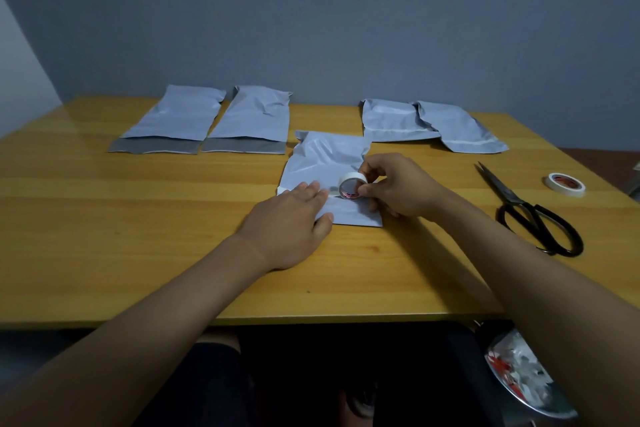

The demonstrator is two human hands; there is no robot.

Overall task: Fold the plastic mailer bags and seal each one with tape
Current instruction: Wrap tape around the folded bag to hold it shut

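Grey wall backs a yellow wooden bench [138, 253] whose near edge crosses the lower part of the frame; bare wood lies open at lower left and between the arms. At centre lies a grey mailer bag [329, 163], its long axis running from the near edge toward the wall, the near end folded over. The left hand [294, 218] lies flat with straight fingers pressing the fold. The right hand [398, 187] pinches a small roll of white tape [351, 185] between thumb and curled fingers, the roll standing on edge on the bag.

Two unfolded mailer bags [211, 118] lie side by side at upper left, flaps toward the viewer. Two folded bags [429, 123] overlap at upper right. Black scissors [533, 215] lie at right, blades pointing away toward the wall, with a second tape roll [566, 184] near the right edge.
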